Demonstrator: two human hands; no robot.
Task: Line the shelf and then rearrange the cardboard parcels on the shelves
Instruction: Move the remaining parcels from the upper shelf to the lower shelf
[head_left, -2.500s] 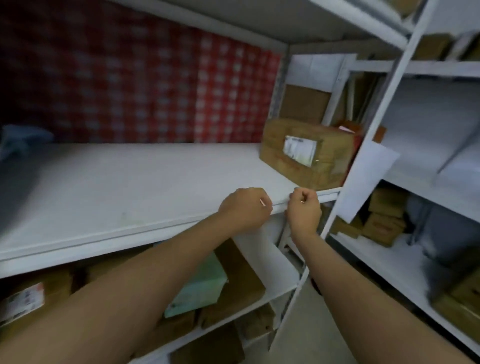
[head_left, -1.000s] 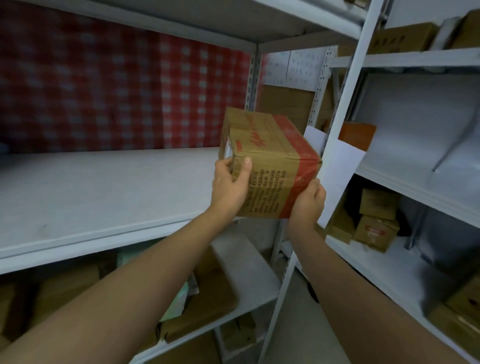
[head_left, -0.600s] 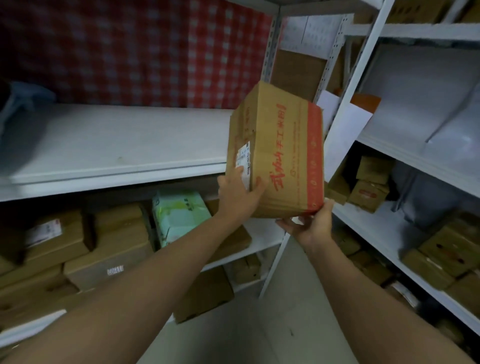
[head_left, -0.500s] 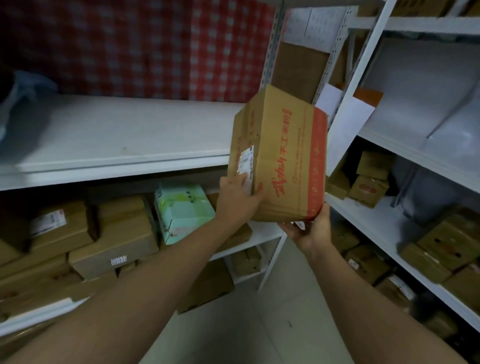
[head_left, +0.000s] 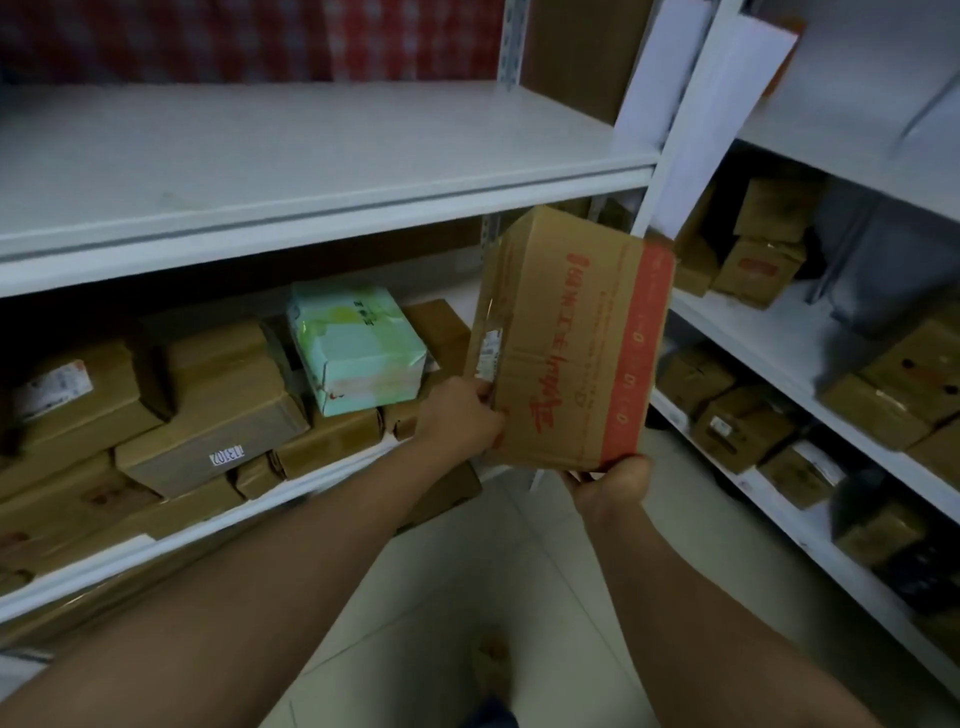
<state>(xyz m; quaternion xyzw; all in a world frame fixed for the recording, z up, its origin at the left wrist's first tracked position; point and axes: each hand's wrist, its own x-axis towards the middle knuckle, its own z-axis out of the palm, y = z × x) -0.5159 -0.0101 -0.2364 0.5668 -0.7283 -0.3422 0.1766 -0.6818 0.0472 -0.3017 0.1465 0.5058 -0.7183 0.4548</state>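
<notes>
I hold a brown cardboard parcel (head_left: 571, 338) with a red band and red lettering in both hands, in the air in front of the lower shelf's right end. My left hand (head_left: 460, 415) grips its left lower edge beside a white label. Under its bottom right corner, my right hand (head_left: 615, 483) supports it. The white lined shelf (head_left: 291, 156) above lies bare. The shelf below (head_left: 332, 475) is packed with brown parcels (head_left: 218, 405) and a pale green parcel (head_left: 356, 348).
A white upright post (head_left: 691, 114) divides this rack from the right-hand rack (head_left: 779, 338), whose shelves carry more brown boxes (head_left: 763, 249). A white paper sheet (head_left: 727, 119) hangs by the post. Pale tiled floor (head_left: 467, 597) lies between the racks. A red checked wall backs the shelf.
Both hands picked the parcel up off the lined shelf's right end, turned it, and lowered it to the level of the lower shelf. The view has tipped downward.
</notes>
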